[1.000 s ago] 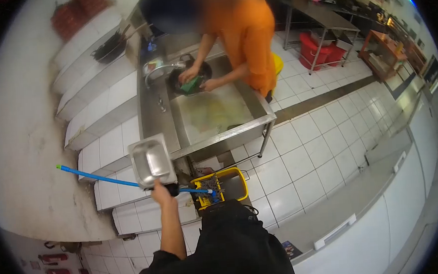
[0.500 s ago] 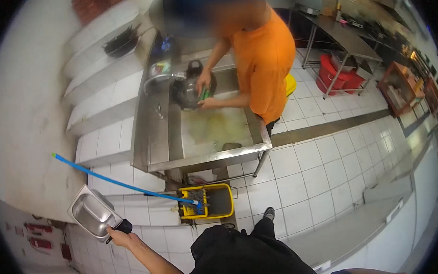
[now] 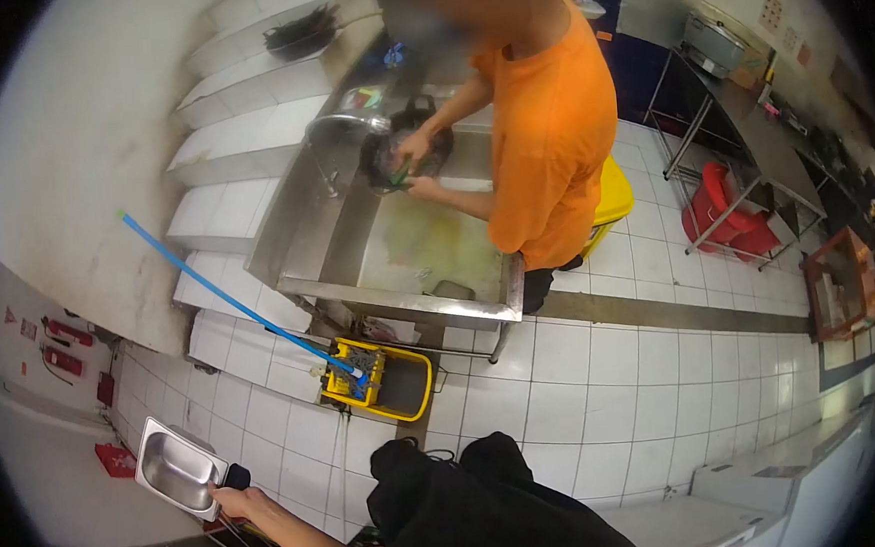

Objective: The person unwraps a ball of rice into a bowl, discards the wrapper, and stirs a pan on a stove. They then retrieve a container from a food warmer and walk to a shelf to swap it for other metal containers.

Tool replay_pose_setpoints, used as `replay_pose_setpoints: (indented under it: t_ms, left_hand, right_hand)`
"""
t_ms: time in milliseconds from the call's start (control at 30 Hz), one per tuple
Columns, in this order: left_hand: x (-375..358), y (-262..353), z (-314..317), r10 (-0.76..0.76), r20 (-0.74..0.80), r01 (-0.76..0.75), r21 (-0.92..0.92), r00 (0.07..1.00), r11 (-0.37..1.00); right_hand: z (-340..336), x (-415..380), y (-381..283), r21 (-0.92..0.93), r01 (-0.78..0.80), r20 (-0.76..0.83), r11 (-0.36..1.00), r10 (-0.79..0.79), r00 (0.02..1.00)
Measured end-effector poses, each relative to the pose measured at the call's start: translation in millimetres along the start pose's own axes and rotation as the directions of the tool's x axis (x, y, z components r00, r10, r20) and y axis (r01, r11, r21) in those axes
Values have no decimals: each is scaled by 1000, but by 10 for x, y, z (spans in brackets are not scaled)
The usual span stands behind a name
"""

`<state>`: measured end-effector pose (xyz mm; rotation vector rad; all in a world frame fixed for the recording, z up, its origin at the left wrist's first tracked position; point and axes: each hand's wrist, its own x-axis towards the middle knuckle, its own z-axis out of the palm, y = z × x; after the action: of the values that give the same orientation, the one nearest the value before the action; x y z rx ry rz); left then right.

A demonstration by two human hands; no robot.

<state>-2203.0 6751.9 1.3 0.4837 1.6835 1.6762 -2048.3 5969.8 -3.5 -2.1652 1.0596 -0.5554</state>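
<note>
My left hand (image 3: pixel 233 501) is closed on the near edge of a rectangular stainless steel food pan (image 3: pixel 177 472). The pan is held out at the lower left, its hollow facing up, and nothing shows inside it. Beside my fingers is a small black object (image 3: pixel 237 476) whose kind I cannot make out. My right hand is out of view.
A person in an orange shirt (image 3: pixel 553 116) scrubs a dark pan (image 3: pixel 381 162) with something green at the steel sink (image 3: pixel 399 304). A blue-handled mop (image 3: pixel 228 291) leans from a yellow bucket (image 3: pixel 426 374). White tiled steps (image 3: pixel 223 211) and a steel table (image 3: pixel 749 119) stand beyond.
My view has turned and moved, shifting the sink and bucket in the picture. The food pan remains in my left hand, and more floor and shelving show around it.
</note>
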Motion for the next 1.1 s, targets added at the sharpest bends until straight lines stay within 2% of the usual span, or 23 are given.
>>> replay_pose_setpoints:
  t_ms: [167, 233, 300, 400, 433, 500, 533, 567, 600, 667, 700, 733, 767, 800, 833, 867, 900, 933, 967, 1000, 1033, 1067, 1100]
  left_hand:
    - [-913, 21, -455, 81, 56, -94, 288, 995, 953]
    - [-1403, 113, -453, 96, 120, -129, 314, 988, 940]
    - [-1454, -90, -475, 69, 353, -147, 199, 933, 969]
    - [-2158, -130, -246, 78, 704, -153, 45, 706, 987]
    - [-2571, -106, -172, 88, 817, -148, -3, 569, 989]
    - [-3823, 211, -180, -118, 950, -157, 169, 290, 973]
    - [-4197, 55, -157, -226, 956, -140, 253, 186, 957]
    - [-4534, -110, -142, -326, 941, -137, 336, 92, 932]
    - [-4865, -369, -128, -385, 923, -160, 379, -6, 912]
    - [-5637, -821, -228, -498, 852, -270, 448, -159, 852]
    - [-6148, -962, -342, -557, 804, -351, 471, -207, 809]
    - [-6627, -1094, -491, -577, 778, -436, 442, -249, 784]
    - [-7073, -1218, -631, -600, 750, -517, 409, -278, 752]
    - [-7472, -1413, -760, -620, 751, -655, 354, -227, 668]
    - [-7861, -1573, -838, -626, 762, -776, 289, -168, 560]
    - [-8333, -1659, -918, -614, 743, -740, 249, -267, 624]
    - [-8816, -1734, -1002, -597, 714, -696, 216, -366, 685]
    - [-9251, -1799, -1077, -552, 698, -698, 103, -456, 708]
    - [-9711, -1873, -1188, -509, 657, -683, -13, -557, 731]
    - [-10196, -1926, -1294, -548, 555, -627, 60, -625, 777]
    - [-10684, -1991, -1413, -563, 437, -567, 136, -701, 812]
    - [-11157, -2091, -1531, -624, 334, -602, 181, -707, 778]
    - [-11608, -2263, -1677, -662, 237, -609, 262, -711, 748]
  right_hand:
    - [-571, 859, 54, -36, 92, -223, 995, -97, 970]
    - [-875, 1238, -1, -25, 151, -357, 988, -150, 922]
    - [-1217, 1672, -146, 12, 252, -511, 968, -210, 833]
    - [-1631, 2261, -406, 80, 391, -717, 917, -220, 662]
    - [-1666, 2381, -466, 106, 427, -770, 898, -197, 607]
    - [-1379, 2762, -696, 183, 428, -785, 885, -130, 606]
    - [-1074, 2987, -758, 198, 339, -739, 920, -87, 668]
    - [-639, 3144, -785, 63, 72, -636, 995, -15, 772]
    - [-330, 3305, -735, -325, -241, -162, 915, 197, 967]
    - [766, 3559, -3, -254, 5, 5, 967, -4, 1000]
    - [1150, 3561, 462, -288, 116, 73, 951, -99, 992]
    - [1278, 3515, 720, -349, 84, 259, 933, 10, 966]
    - [1450, 3423, 1362, -277, 102, 230, 955, -37, 972]
    - [1527, 3335, 2131, -293, 40, 346, 955, 67, 936]
    - [1544, 3166, 2980, -422, 194, 545, 886, 77, 835]
    - [1381, 2761, 3485, -610, 378, 590, 696, 81, 803]
    - [1107, 2451, 3417, -529, 111, 582, 841, 265, 769]
    - [821, 2137, 3315, -449, -192, 553, 873, 440, 708]
    - [535, 1952, 3296, -791, 175, 575, 586, 614, 541]
    - [287, 1535, 3809, -674, 273, 693, 686, 460, 555]
    - [141, 1440, 3550, -654, -372, 417, 659, 724, 549]
    - [74, 1373, 3328, -338, -867, 196, 367, 928, 317]
    - [53, 1265, 3389, -98, -952, 187, 291, 945, 269]
